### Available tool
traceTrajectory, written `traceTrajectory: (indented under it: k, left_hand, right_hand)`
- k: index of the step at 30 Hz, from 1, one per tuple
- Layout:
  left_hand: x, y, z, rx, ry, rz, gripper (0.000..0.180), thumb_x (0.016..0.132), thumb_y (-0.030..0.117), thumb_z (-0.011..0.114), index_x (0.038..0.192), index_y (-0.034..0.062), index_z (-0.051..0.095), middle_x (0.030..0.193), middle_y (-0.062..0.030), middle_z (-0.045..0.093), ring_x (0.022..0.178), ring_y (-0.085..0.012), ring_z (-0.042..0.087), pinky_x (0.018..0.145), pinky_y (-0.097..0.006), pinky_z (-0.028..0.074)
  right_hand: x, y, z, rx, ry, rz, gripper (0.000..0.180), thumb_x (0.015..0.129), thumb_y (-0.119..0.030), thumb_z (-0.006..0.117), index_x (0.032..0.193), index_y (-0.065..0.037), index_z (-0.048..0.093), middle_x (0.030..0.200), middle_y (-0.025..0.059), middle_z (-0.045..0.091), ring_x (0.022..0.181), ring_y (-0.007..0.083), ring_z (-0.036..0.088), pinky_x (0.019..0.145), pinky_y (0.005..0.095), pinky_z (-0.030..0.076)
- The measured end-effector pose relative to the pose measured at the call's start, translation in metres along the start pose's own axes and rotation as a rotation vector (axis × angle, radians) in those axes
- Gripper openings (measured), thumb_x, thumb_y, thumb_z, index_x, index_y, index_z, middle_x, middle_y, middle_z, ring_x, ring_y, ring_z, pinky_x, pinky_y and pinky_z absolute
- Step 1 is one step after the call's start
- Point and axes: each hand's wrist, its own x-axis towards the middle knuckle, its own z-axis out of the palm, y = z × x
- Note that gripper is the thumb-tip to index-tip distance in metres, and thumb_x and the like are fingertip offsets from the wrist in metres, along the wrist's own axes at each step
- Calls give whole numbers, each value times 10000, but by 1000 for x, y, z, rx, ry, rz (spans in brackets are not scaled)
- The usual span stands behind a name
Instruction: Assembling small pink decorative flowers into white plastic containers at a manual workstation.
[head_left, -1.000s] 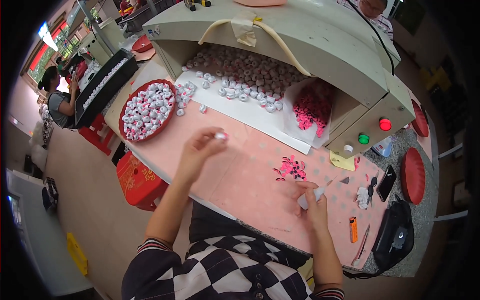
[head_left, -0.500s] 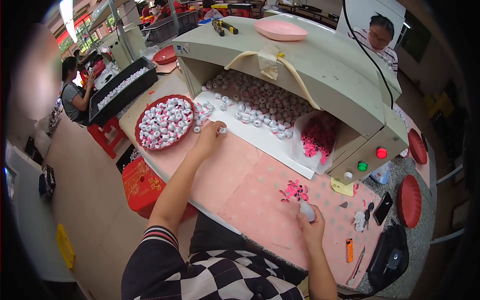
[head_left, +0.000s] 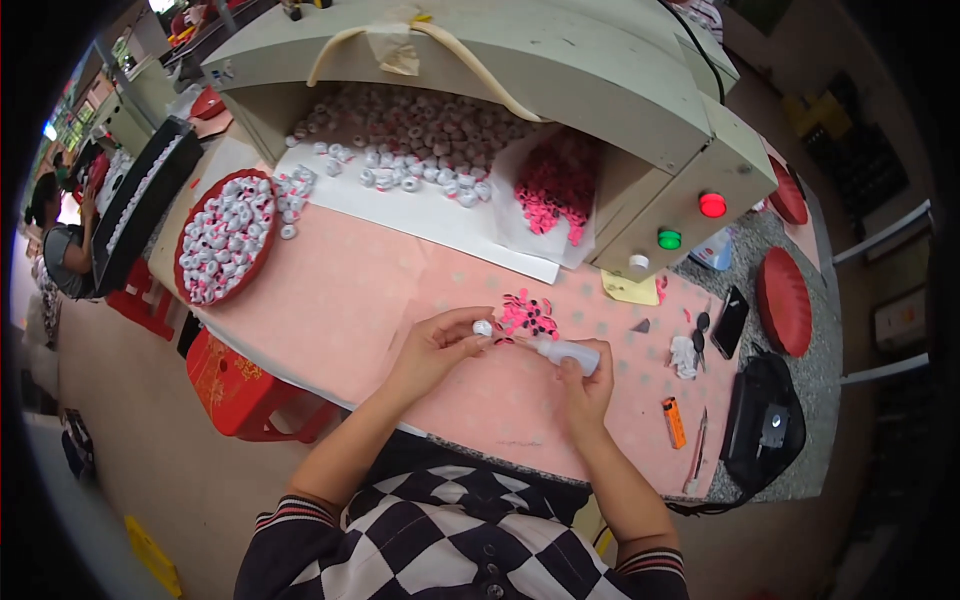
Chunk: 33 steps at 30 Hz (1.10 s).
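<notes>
Between the fingertips of my left hand (head_left: 437, 348) is a small white round piece (head_left: 482, 327). My right hand (head_left: 587, 392) is closed around a small translucent squeeze bottle (head_left: 574, 356), tilted so its thin nozzle points left at the white piece. Whether the tip touches it is too small to tell. Just beyond both hands, a loose pile of small pink and black pieces (head_left: 530, 312) lies on the pink table cover (head_left: 340, 270). Many similar white pieces fill a red scalloped dish (head_left: 268, 252) at the left, and a few spill beside it.
A grey box-like machine (head_left: 640, 110) with lit buttons stands behind, white pieces and a bag of pink pieces (head_left: 548, 190) in its opening. At right lie an orange box (head_left: 673, 422), tweezers (head_left: 700, 450), a phone (head_left: 731, 322), a black bag (head_left: 765, 425) and a red dish (head_left: 783, 302).
My left hand has come from the machine's front edge to the middle, bringing a white piece. My right hand has tipped the bottle leftward, so the two hands now meet. The view has shifted.
</notes>
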Motion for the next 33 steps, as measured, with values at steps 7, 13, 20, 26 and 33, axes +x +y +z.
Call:
traceTrajectory:
  k: [7,13,20,26,33]
  left_hand:
    - [1,-8,11,48,35,81,341,853,-44,613,1184,-9,541,1162,-102,605,1028,-160,610,887,-286,503]
    - [-3,-3,14,39,37,62,307,861,-50,595,1159,-16,529,1118,-97,610,1046,-178,607,910,-288,491]
    - [-4,-2,13,41,15,70,311,859,-61,589,1161,-12,532,1118,-100,609,1048,-171,604,927,-290,482]
    - [-4,-5,14,57,9,76,307,855,-71,585,1154,-17,538,1121,-101,611,1046,-170,602,928,-298,489]
    - [-4,-3,15,72,26,83,310,846,-74,597,1148,-23,548,1132,-110,611,1037,-176,606,909,-300,504]
  right_hand:
    - [-3,-10,0,-125,-74,-70,202,857,-86,660,993,-7,534,885,68,572,765,110,545,675,231,446]
    - [-5,-10,-1,-206,-140,-96,197,888,-91,620,1004,-19,478,891,60,519,762,98,505,671,223,420]
    - [-4,-13,3,-204,-129,-75,197,885,-97,624,997,-16,484,872,57,528,755,98,512,671,226,423]
    - [-2,-16,4,-193,-162,-97,207,882,-118,630,994,-20,486,864,62,532,755,102,507,669,236,421]
    - [-2,-13,1,-226,-171,-157,194,880,-109,630,975,-26,483,848,58,521,714,92,464,627,232,385]
